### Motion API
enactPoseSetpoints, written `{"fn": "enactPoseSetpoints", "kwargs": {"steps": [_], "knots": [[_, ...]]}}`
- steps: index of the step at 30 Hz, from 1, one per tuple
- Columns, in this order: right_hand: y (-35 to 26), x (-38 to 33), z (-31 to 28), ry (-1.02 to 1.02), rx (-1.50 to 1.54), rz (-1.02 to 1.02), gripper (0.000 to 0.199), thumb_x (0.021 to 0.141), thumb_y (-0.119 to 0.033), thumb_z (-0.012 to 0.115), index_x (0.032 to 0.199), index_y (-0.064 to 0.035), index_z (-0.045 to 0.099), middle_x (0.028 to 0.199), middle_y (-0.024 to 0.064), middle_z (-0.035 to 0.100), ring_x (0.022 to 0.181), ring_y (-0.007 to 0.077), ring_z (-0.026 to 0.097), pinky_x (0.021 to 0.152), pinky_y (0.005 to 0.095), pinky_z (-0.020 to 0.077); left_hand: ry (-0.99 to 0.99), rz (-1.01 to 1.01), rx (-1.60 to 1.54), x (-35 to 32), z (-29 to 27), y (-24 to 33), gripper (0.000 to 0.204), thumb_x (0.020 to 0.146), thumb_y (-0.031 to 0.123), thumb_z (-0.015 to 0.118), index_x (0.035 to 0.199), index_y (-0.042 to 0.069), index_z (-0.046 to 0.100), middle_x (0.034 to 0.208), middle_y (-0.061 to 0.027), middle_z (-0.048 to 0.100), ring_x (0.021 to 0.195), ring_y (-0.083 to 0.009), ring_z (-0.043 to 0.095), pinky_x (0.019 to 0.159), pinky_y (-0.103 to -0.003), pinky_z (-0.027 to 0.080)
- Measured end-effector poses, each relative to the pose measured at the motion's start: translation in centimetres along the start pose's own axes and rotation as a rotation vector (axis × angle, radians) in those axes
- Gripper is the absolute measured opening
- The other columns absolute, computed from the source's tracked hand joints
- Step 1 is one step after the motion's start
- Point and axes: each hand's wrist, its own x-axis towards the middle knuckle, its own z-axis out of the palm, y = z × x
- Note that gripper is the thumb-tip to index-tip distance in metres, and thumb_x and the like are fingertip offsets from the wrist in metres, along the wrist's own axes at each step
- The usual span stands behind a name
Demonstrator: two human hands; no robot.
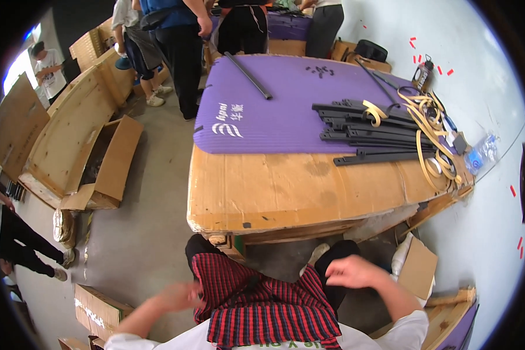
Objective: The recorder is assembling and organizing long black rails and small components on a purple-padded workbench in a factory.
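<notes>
My left hand [184, 296] is at the left edge of the red-and-black checked apron [274, 321] over my lap. Its fingers look apart and somewhat blurred; nothing shows in them, and whether they touch the cloth I cannot tell. To the right of the apron, above my knee, hovers my right hand [350, 272], fingers loosely bent and holding nothing. Beyond both hands stands a cardboard-topped table [262, 189] with a purple ridged mat [262, 125] on it. Several black metal bars [373, 131] are heaped on the mat's right, and one separate bar [248, 76] lies farther left.
Tan straps [426, 119] tangle beside the bars, near a clear plastic bottle [480, 154] and a dark bottle [423, 73] by the wall. An open carton [119, 157] stands on the floor at left. Several people [178, 46] stand behind the table; another person [26, 233] is at far left.
</notes>
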Motion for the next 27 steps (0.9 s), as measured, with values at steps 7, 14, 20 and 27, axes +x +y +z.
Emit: {"fn": "enactPoseSetpoints", "kwargs": {"steps": [7, 14, 20, 27], "knots": [[-9.4, 8.6, -13.6, 0.549, -0.069, -0.28, 0.013, 0.08, -0.014, 0.06, 0.085, -0.0017, 0.06, 0.071, 0.0053, 0.062, 0.066, 0.0118, 0.056, 0.062, 0.0272, 0.0456, 0.705, 0.773, -0.044, 6.9, -15.2, 16.3, 0.019, 0.079, 0.012, 0.064, 0.094, 0.003, 0.057, 0.074, -0.009, 0.06, 0.067, -0.0208, 0.061, 0.062, -0.031, 0.049], [-10.9, 22.0, -19.5, 0.752, -0.103, -0.364, 0.01, 0.079, -0.011, 0.056, 0.081, -0.0013, 0.06, 0.066, 0.0099, 0.06, 0.059, 0.0151, 0.057, 0.056, 0.0289, 0.0449, 0.926, 0.757, -0.39, 23.2, -19.5, 18.6, 0.028, 0.079, 0.014, 0.063, 0.102, 0.003, 0.053, 0.072, -0.0085, 0.061, 0.065, -0.0216, 0.059, 0.062, -0.033, 0.048], [-9.6, 30.5, -22.8, 1.036, -0.273, -0.226, 0.018, 0.08, -0.021, 0.058, 0.087, -0.0046, 0.06, 0.075, 0.012, 0.063, 0.071, 0.0249, 0.062, 0.064, 0.0362, 0.0483, 0.912, 0.631, -0.363, 23.5, -19.4, 19.5, 0.028, 0.079, 0.017, 0.061, 0.102, 0.006, 0.052, 0.074, -0.0121, 0.061, 0.07, -0.0293, 0.06, 0.064, -0.039, 0.048], [-8.4, 37.9, -22.4, 1.12, -0.729, -0.084, 0.025, 0.081, -0.03, 0.059, 0.089, -0.0061, 0.059, 0.082, 0.0114, 0.06, 0.087, 0.0304, 0.057, 0.074, 0.0402, 0.0456, 0.896, 0.679, -0.32, 23.4, -19.2, 19.7, 0.016, 0.08, 0.013, 0.057, 0.094, 0.005, 0.055, 0.084, -0.0135, 0.06, 0.075, -0.0312, 0.059, 0.066, -0.04, 0.047]]}}
